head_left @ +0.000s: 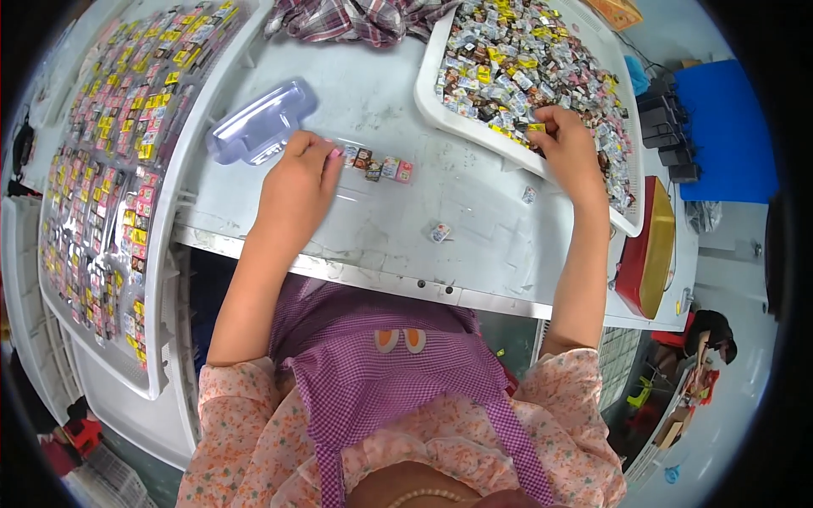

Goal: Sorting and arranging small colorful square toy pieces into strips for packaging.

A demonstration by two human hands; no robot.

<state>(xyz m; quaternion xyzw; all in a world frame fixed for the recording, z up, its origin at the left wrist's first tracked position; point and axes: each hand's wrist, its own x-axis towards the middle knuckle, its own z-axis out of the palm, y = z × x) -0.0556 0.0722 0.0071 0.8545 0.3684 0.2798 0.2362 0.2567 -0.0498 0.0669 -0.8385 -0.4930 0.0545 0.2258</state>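
Small wrapped pcs are seen on a grey-white counter [373,229], viewed from above. Print is carried on many wrappers, but it's too small to be made out; only colours can be told: yellow, pink, white, brown & black. A short row of pcs [373,166] is set in a clear plastic tray [373,147] near counter centre, w/ a pink one at the R end; the wrappers are boxy & glossy. The tray's L end is met by the left hand [301,173], fingers bent & nearly together; whether anything is gripped can't be told. By the right hand [574,152], a small yellow pc [536,127] is pinched btwn thumb & fingertips, over a white bin [483,140] heaped w/ mixed pcs. Two loose pcs [440,231] are left apart on the counter. A bluish clear lid-like shell [262,123] is placed beyond the left hand; filled clear packs [127,127] are stacked in a white rack, far L.
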